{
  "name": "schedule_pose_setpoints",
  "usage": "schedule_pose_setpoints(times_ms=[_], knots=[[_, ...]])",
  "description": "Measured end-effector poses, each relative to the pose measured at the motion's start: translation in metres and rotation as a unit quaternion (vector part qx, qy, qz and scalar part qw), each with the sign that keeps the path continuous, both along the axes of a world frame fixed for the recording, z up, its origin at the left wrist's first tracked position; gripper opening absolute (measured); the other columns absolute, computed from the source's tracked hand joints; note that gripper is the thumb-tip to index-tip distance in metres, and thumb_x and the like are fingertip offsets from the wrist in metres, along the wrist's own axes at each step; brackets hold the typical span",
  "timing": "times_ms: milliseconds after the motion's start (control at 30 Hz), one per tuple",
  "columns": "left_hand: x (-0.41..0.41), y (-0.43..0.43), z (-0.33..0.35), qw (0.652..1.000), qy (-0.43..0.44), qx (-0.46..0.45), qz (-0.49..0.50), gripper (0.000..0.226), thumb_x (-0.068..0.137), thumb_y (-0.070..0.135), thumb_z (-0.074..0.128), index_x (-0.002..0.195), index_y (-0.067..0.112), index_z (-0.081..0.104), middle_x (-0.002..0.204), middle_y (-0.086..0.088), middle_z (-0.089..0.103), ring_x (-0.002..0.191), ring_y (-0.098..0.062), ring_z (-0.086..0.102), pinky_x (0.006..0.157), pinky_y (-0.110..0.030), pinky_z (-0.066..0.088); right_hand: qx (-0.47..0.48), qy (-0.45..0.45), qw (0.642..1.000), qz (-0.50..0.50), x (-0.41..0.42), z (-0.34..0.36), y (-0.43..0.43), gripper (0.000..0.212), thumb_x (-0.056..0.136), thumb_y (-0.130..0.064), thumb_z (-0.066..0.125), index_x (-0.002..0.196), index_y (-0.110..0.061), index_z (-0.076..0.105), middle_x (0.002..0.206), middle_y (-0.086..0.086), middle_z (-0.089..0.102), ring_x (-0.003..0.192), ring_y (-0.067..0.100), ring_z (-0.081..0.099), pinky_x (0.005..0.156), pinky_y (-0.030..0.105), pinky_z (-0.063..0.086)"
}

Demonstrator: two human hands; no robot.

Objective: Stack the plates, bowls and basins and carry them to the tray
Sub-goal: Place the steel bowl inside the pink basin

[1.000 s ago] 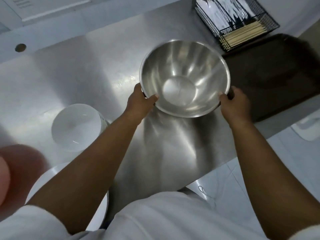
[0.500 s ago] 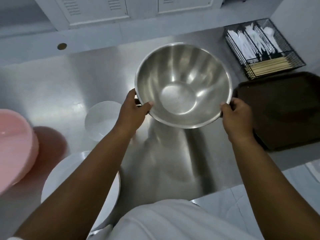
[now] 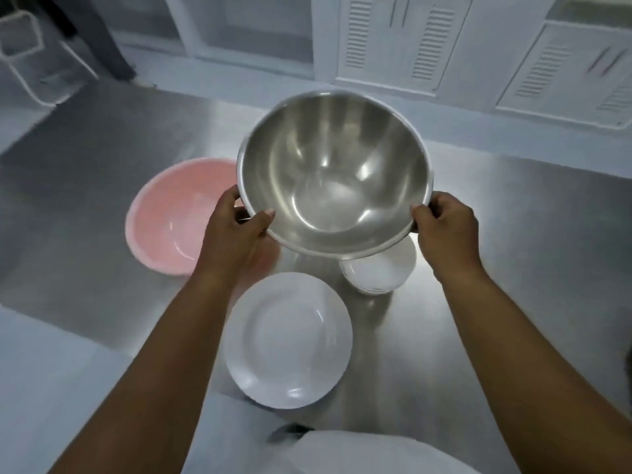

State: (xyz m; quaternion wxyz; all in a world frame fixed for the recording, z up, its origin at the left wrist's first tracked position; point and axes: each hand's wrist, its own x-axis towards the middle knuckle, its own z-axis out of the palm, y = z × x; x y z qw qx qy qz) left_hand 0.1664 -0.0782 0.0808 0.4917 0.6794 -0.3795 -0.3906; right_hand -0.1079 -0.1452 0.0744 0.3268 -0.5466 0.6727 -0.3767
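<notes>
I hold a large steel basin (image 3: 337, 172) in the air above the steel table, tilted toward me. My left hand (image 3: 239, 234) grips its near-left rim and my right hand (image 3: 444, 230) grips its right rim. A pink plastic basin (image 3: 171, 217) sits on the table to the left, partly behind my left hand. Near the front edge lies a white plate (image 3: 289, 340). A small white bowl (image 3: 379, 271) stands right of the plate, half hidden under the steel basin. The tray is out of view.
The steel table (image 3: 513, 268) stretches left and right. White louvred cabinet doors (image 3: 393, 42) line the wall behind it. A white wire frame (image 3: 24, 49) stands at the far left. My white garment (image 3: 342, 449) shows at the bottom.
I have turned left with the steel basin in both hands. The dark tray and cutlery basket have left the view; the pink basin, white plate and white bowl have come into fuller view.
</notes>
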Motion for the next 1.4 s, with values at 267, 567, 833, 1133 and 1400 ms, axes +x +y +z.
schedule_pose_setpoints(times_ms=[267,567,833,1133,1400], knots=[[0.122,0.040,-0.021,0.989,0.010,0.024,0.146,0.045,0.080,0.019,0.073,0.123,0.022,0.059,0.108,-0.011,0.069,0.099,-0.032,0.068,0.085,-0.043,0.058,0.015,0.025,0.987,0.160,0.146,-0.015,-0.034,0.026,0.085,-0.022,0.055,0.077,0.002,0.060,0.078,0.018,0.069,0.078,0.034,0.066,0.071,0.039,0.053],[0.183,0.043,-0.073,0.978,-0.048,0.065,0.194,0.034,0.080,0.008,0.072,0.113,0.012,0.069,0.090,0.001,0.069,0.065,0.006,0.067,0.060,-0.008,0.049,0.052,0.130,0.959,0.247,0.229,-0.056,-0.060,0.026,0.089,-0.022,0.052,0.085,0.002,0.064,0.080,0.011,0.066,0.075,0.027,0.055,0.065,0.028,0.036],[0.193,0.046,-0.113,0.962,-0.112,0.152,0.199,0.067,0.080,0.037,0.073,0.140,0.018,0.049,0.156,-0.007,0.015,0.126,-0.029,0.050,0.108,-0.041,0.043,0.037,0.221,0.939,0.262,0.240,-0.085,-0.062,0.030,0.094,-0.029,0.053,0.082,-0.003,0.063,0.089,0.014,0.066,0.078,0.026,0.056,0.068,0.026,0.035],[0.188,0.048,-0.115,0.948,-0.190,0.175,0.187,0.082,0.080,0.056,0.060,0.146,0.015,0.034,0.155,-0.010,0.018,0.128,-0.036,0.048,0.108,-0.046,0.041,0.033,0.215,0.936,0.276,0.232,-0.087,-0.052,0.039,0.095,-0.041,0.052,0.095,-0.003,0.058,0.100,0.017,0.063,0.089,0.029,0.058,0.071,0.028,0.036],[0.115,0.090,-0.086,0.945,-0.236,0.075,0.215,0.057,0.086,0.041,0.066,0.134,0.014,0.051,0.128,-0.006,0.056,0.102,-0.016,0.060,0.085,-0.020,0.040,-0.010,0.174,0.946,0.275,0.161,-0.073,0.028,0.047,0.093,-0.031,0.062,0.134,-0.009,0.054,0.114,0.008,0.064,0.096,0.016,0.062,0.082,0.017,0.035]])
